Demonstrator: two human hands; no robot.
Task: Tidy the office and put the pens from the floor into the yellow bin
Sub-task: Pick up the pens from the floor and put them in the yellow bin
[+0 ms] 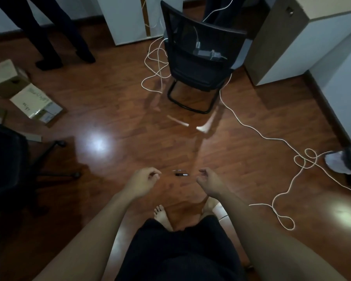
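Two pens lie on the brown wooden floor between my hands: a black pen (pixel 182 174) and, just beyond it, a thinner pale pen (pixel 176 170). My left hand (pixel 144 180) hovers to the left of them with curled fingers, holding nothing. My right hand (pixel 209 182) hovers to their right, fingers loosely bent and apart, also holding nothing. Both hands are above the floor and apart from the pens. No yellow bin is in view.
A black mesh chair (pixel 199 57) stands ahead with a charger on its seat. White cables (pixel 257 132) trail across the floor to the right. Cardboard boxes (pixel 28 96) and a wheeled office chair (pixel 12 159) are at left. A person's legs (pixel 55 31) stand at back left.
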